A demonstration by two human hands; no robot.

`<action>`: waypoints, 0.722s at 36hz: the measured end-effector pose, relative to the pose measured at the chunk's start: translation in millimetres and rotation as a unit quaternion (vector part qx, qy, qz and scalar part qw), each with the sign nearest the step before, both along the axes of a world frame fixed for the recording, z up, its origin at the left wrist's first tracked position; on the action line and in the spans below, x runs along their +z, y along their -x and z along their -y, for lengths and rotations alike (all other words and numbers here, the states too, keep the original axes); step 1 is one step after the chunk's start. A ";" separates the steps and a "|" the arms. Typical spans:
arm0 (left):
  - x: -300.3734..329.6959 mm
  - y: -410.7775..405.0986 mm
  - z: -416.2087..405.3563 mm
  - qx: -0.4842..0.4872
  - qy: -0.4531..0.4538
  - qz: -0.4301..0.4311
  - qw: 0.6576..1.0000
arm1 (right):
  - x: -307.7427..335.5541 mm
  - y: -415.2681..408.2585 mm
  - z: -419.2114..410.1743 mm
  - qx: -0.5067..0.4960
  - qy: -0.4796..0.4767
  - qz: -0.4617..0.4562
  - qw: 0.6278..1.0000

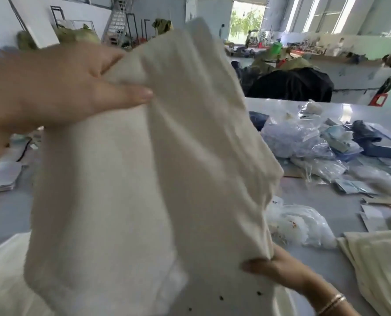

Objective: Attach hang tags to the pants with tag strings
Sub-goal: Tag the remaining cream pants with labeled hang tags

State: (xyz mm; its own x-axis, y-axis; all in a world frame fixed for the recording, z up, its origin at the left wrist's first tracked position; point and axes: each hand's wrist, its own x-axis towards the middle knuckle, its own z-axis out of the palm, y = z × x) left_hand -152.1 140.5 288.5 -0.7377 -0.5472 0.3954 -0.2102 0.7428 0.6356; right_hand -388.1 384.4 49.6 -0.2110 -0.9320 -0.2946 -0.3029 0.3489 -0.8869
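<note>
A cream-white pair of pants (pixel 144 179) is lifted up in front of me and fills the middle of the view. My left hand (pixel 60 87) grips its upper edge at the top left, thumb and fingers pinching the cloth. Low on the right, my right hand (pixel 279 270) holds the cloth's lower right edge, thumb on the front; a bracelet sits on that wrist. No hang tag or tag string shows on the pants. The image is blurred by motion.
The grey table (pixel 315 195) carries clear plastic bags (pixel 299 224), blue packets (pixel 340 142) and cards (pixel 372 215) on the right. Another cream garment (pixel 377 265) lies at the lower right. A dark clothes pile (pixel 292 85) sits beyond the table.
</note>
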 end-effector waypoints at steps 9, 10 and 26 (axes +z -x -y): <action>-231.4 2.5 78.3 0.037 -0.141 0.481 0.865 | 31.9 101.5 20.5 0.069 -0.249 -0.222 0.940; -263.0 2.0 74.8 0.041 -0.163 0.498 0.851 | 20.4 102.9 30.0 0.088 -0.293 -0.303 0.903; -412.4 28.8 -2.8 0.201 -0.072 0.307 0.927 | -160.5 57.7 26.6 -0.172 -0.135 -0.430 0.876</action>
